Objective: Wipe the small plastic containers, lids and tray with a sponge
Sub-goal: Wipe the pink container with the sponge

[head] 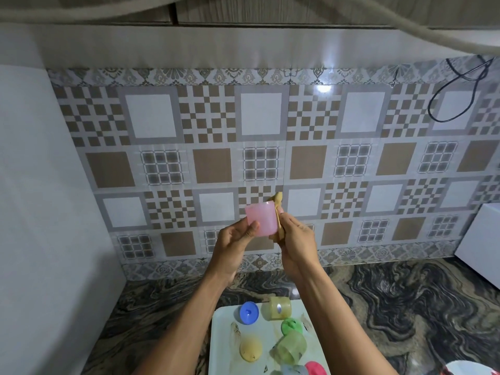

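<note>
1. Left hand: raised in front of the tiled wall, well above the counter. I read its fingers as curled round the pink container, with the thumb lying across the near face. The container is held mouth up and slightly tilted.

2. Right hand: level with the left and just beside it. Its fingers pinch a yellow sponge. The sponge is pressed against the right side of the pink container. One end projects above the container rim and the other shows below the hand.

3. Tray: white, resting on the dark marbled counter directly below both forearms. From my view it carries:
- a blue lid at the far left;
- a yellowish container next to it, lying on its side;
- a green lid in front of that;
- a green container, tipped over;
- a yellow lid to the left of the green container;
- a red lid, cut off by the bottom edge.

4. Surroundings: a white box-shaped object stands at the right end of the counter. A black cable hangs against the wall above it.
</note>
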